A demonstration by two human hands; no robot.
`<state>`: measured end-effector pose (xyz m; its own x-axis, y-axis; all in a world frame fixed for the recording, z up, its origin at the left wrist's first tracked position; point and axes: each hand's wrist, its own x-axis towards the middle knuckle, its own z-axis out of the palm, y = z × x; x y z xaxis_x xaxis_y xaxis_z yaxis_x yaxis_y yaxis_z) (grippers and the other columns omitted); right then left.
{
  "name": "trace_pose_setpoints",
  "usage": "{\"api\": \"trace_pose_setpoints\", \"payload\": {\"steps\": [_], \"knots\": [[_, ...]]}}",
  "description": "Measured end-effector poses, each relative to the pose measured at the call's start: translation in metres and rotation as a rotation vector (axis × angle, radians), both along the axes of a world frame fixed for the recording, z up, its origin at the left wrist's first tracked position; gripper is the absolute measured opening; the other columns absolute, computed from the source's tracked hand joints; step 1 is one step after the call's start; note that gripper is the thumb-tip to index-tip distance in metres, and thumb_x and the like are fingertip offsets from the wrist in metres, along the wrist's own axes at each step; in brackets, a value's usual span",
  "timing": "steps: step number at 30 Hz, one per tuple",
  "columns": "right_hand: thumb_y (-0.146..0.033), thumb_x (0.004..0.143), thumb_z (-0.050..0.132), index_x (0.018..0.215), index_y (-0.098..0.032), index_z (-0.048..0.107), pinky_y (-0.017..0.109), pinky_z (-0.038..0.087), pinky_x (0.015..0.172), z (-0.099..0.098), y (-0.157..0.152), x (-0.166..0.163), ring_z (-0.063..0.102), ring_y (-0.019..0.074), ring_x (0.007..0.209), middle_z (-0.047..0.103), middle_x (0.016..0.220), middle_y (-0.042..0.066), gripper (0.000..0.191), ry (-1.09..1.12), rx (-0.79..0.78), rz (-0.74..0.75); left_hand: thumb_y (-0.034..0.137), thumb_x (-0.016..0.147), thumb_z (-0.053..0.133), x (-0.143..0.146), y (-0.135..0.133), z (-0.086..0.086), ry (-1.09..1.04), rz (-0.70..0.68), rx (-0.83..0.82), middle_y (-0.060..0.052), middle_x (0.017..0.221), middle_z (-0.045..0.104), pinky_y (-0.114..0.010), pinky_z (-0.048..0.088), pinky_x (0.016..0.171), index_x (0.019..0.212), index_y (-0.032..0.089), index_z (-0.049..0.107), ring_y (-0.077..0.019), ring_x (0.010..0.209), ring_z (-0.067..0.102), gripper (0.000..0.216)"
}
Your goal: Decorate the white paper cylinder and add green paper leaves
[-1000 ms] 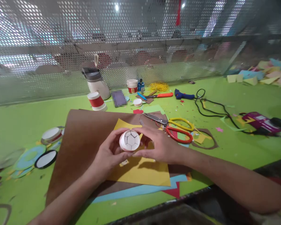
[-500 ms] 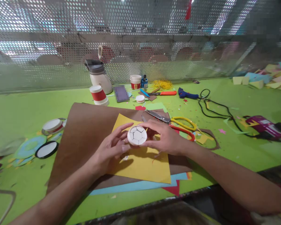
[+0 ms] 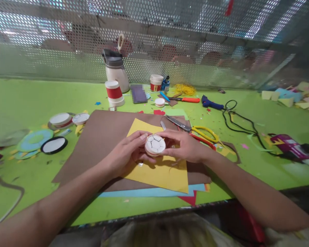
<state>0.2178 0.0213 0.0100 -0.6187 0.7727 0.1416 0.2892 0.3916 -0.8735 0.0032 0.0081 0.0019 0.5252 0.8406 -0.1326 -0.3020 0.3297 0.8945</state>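
Both my hands hold a small white round cup piece [image 3: 155,144] whose flat face carries a drawn pattern of black lines. My left hand [image 3: 123,154] wraps its fingers round the left side of it. My right hand [image 3: 186,145] pinches its right side with thumb and fingers. The piece hangs just above a yellow paper sheet [image 3: 159,173] that lies on a large brown sheet [image 3: 98,137], with blue and red sheets under it.
Red- and yellow-handled scissors [image 3: 204,135] lie right of my hands. Farther back stand a red-banded paper cup [image 3: 114,93], a white jug [image 3: 115,70], a craft knife [image 3: 186,100] and a blue glue gun [image 3: 212,103] with black cable. Paper rings [image 3: 45,140] lie left; a perforated metal screen backs the green table.
The view has tilted and shifted, so the table appears lower. My hands have lowered the white piece closer to the yellow sheet and turned its patterned face more upward.
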Motion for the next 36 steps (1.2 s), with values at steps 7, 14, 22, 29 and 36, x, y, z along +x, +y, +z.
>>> {"api": "trace_pose_setpoints", "payload": {"steps": [7, 14, 22, 29, 36], "knots": [[-0.029, 0.078, 0.07, 0.134, -0.016, 0.049, 0.032, 0.053, 0.078, 0.001, 0.0, -0.001, 0.062, 0.0171, 0.089, 0.063, 0.114, 0.008, 0.061, 0.013, -0.047, -0.053, 0.019, 0.088, 0.052, 0.001, 0.002, 0.006, 0.025, 0.036, -0.046, -0.01, 0.093, 0.069, -0.03, 0.059, 0.065, 0.108, 0.012, 0.059, -0.0182, 0.077, 0.067, 0.022], [-0.03, 0.076, 0.073, 0.134, -0.021, 0.046, 0.033, 0.054, 0.079, -0.001, -0.007, -0.007, 0.062, 0.0168, 0.088, 0.06, 0.12, 0.009, 0.064, 0.076, 0.019, -0.078, 0.017, 0.087, 0.053, -0.001, 0.002, 0.007, -0.024, 0.085, -0.05, -0.012, 0.103, 0.068, -0.03, 0.058, 0.068, 0.11, 0.013, 0.06, -0.0201, 0.084, 0.067, 0.024], [-0.03, 0.079, 0.07, 0.127, -0.022, 0.052, 0.035, 0.05, 0.086, -0.004, -0.011, -0.01, 0.059, 0.0189, 0.096, 0.062, 0.115, 0.007, 0.052, 0.025, 0.282, -0.111, 0.017, 0.087, 0.052, 0.0, 0.001, 0.004, -0.019, 0.061, -0.07, -0.011, 0.106, 0.068, -0.033, 0.057, 0.07, 0.107, 0.015, 0.062, -0.0208, 0.086, 0.065, 0.022], [-0.026, 0.081, 0.069, 0.129, -0.021, 0.05, 0.036, 0.049, 0.088, -0.001, -0.008, -0.009, 0.058, 0.0196, 0.1, 0.062, 0.115, 0.008, 0.051, 0.042, 0.327, -0.039, 0.019, 0.085, 0.059, 0.0, 0.001, 0.003, 0.056, 0.002, -0.083, -0.009, 0.095, 0.068, -0.03, 0.057, 0.067, 0.098, 0.014, 0.063, -0.017, 0.076, 0.065, 0.015], [-0.03, 0.079, 0.071, 0.127, -0.02, 0.05, 0.03, 0.053, 0.08, -0.002, -0.012, -0.01, 0.06, 0.0154, 0.088, 0.059, 0.118, 0.008, 0.054, 0.082, 0.244, -0.113, 0.019, 0.08, 0.066, -0.004, 0.0, 0.004, 0.054, 0.051, -0.009, -0.007, 0.1, 0.07, -0.028, 0.052, 0.079, 0.102, 0.019, 0.063, -0.0176, 0.088, 0.066, 0.022]]}}
